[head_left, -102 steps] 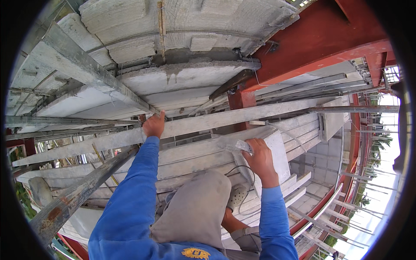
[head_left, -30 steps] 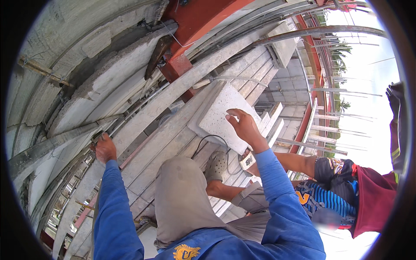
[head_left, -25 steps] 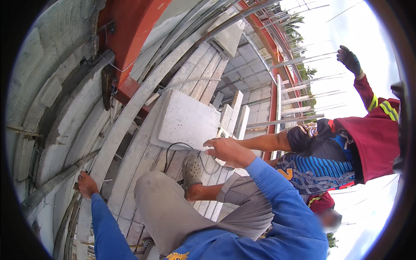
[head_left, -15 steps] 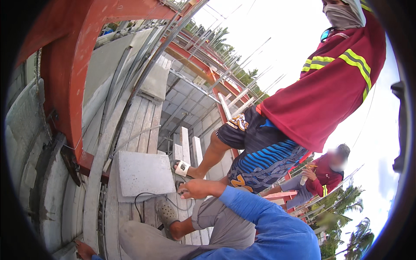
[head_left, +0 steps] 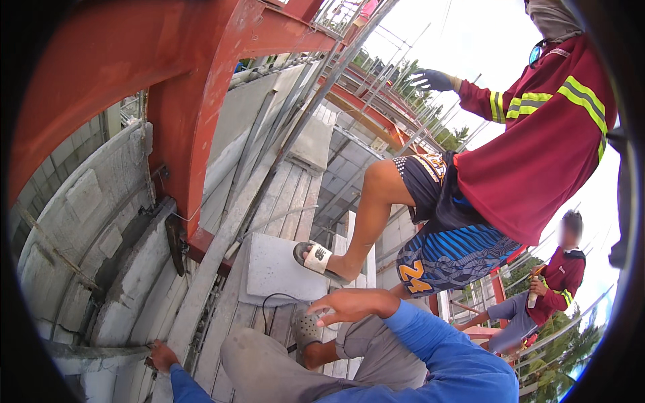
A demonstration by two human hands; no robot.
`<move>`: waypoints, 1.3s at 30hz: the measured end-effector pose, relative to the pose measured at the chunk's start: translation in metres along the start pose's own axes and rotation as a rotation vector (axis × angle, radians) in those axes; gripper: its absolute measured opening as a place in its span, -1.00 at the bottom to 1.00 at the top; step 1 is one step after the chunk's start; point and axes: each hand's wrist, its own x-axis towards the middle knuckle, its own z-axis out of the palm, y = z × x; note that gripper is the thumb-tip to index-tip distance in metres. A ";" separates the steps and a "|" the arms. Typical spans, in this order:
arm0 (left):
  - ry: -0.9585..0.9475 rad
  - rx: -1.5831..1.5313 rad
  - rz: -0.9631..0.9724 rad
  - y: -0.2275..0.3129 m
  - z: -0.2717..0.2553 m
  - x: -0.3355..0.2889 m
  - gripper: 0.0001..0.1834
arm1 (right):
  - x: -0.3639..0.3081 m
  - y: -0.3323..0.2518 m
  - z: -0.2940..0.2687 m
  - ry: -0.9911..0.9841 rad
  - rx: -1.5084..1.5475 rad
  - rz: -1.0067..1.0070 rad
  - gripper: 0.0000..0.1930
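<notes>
My left hand (head_left: 161,356) is at the outer edge of a long wooden plank (head_left: 191,312), its fingers curled over the edge, by the end of a grey bar (head_left: 101,357). Above my bent leg hangs my right hand (head_left: 355,305), fingers loosely bent and apart, with nothing visible in it. Just beyond it lies a pale concrete slab (head_left: 279,269) on the boards. A thin black cable (head_left: 265,316) loops between the slab and my grey clog (head_left: 307,326).
A co-worker in a maroon hi-vis jacket (head_left: 504,174) stands close, one sandalled foot (head_left: 316,258) on the slab, a gloved hand (head_left: 433,80) raised. Another person (head_left: 561,282) is behind at right. A red steel column (head_left: 201,127) rises at left. Another slab (head_left: 309,144) lies farther along.
The view has shifted left. The co-worker has stepped a foot onto the slab and a gloved hand has come into view. My right hand stays over my leg; my left stays at the plank's edge.
</notes>
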 end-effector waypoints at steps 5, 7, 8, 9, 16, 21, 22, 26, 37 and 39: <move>-0.074 -0.094 -0.036 -0.005 -0.015 0.000 -0.73 | -0.014 -0.022 0.010 0.027 -0.043 -0.191 -0.33; -0.152 -0.251 -0.212 0.000 -0.032 -0.002 -0.58 | -0.022 -0.036 0.007 -0.019 -0.037 -0.065 -0.31; -0.194 -0.318 -0.309 0.004 -0.039 0.000 -0.55 | -0.030 -0.042 0.001 -0.035 -0.049 0.002 -0.31; -0.195 -0.353 -0.306 0.006 -0.044 -0.002 -0.48 | -0.038 -0.040 -0.002 0.040 -0.064 0.040 -0.29; -0.208 -0.351 -0.218 -0.001 -0.061 -0.008 -0.36 | -0.111 -0.055 -0.019 0.333 -0.103 0.205 -0.18; -0.207 -0.304 -0.185 -0.006 -0.058 -0.001 -0.24 | -0.127 -0.068 -0.006 0.248 -0.063 0.087 -0.19; -0.265 -0.387 -0.208 0.000 -0.061 -0.003 -0.21 | -0.133 -0.078 -0.005 0.213 -0.087 0.167 -0.20; -0.328 -0.672 -0.225 -0.014 -0.066 0.001 -0.08 | -0.133 -0.063 0.007 0.214 -0.089 0.060 -0.19; 0.129 -1.633 0.332 -0.019 -0.408 -0.117 -0.57 | -0.071 -0.068 0.013 0.004 -0.104 -0.176 -0.23; 0.541 -1.386 0.693 -0.065 -0.540 -0.182 -0.59 | -0.054 -0.070 0.014 -0.057 -0.133 -0.254 -0.24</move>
